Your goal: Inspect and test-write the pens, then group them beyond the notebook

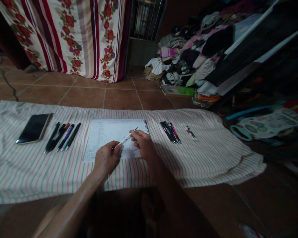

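A slim white pen (125, 139) slants between my hands, its dark end pointing up and to the right. My left hand (106, 158) pinches its lower end with thumb and fingers. Fingers of my right hand (142, 142) are closed on the pen near the dark end. Both hands are over a spiral-bound notebook (109, 134) with a white, faintly printed page. To the right of it lies a group of several pens (171, 133), and farther right a white pen with dark and red marks (190, 131). Another group of several pens (62, 137) lies to the left.
A dark-screened phone (34, 128) lies on the left of the striped cloth (203, 158). Beyond are the tiled floor (121, 97), a floral curtain (74, 39) and a heap of clothes (188, 49). A patterned plastic object (268, 122) stands at the right.
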The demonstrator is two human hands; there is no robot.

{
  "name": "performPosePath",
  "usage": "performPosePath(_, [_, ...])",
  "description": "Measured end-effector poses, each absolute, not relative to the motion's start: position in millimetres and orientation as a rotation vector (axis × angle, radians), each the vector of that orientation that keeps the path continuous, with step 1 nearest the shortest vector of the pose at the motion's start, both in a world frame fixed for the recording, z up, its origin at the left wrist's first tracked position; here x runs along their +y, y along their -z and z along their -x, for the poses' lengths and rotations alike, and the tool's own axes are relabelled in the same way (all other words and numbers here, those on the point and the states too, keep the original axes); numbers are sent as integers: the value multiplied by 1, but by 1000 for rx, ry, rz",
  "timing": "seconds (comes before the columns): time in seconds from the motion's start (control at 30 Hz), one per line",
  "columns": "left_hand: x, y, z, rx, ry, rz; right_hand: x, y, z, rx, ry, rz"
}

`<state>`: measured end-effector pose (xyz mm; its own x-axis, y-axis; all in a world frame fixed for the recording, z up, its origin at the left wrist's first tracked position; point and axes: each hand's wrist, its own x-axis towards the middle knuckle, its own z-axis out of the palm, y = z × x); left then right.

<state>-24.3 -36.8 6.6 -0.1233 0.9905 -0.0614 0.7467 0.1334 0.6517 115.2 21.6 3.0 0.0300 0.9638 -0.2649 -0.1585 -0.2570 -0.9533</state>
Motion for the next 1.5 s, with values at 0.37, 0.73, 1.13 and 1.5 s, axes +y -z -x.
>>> performPosePath(0.37, [-36,6,37,1959,-638,-2010,42,4,-140,-743,-1297,1226])
performPosePath(0.73, [-36,8,41,1944,-815,-2029,40,1,-141,-753,-1302,1200])
performPosePath(1.13, [-32,15,44,1976,-890,-2325,40,3,-139,-771,-1298,1246])
performPosePath(1.5, [-20,29,47,1942,-889,-2297,36,-1,-142,-787,-1309,1245])
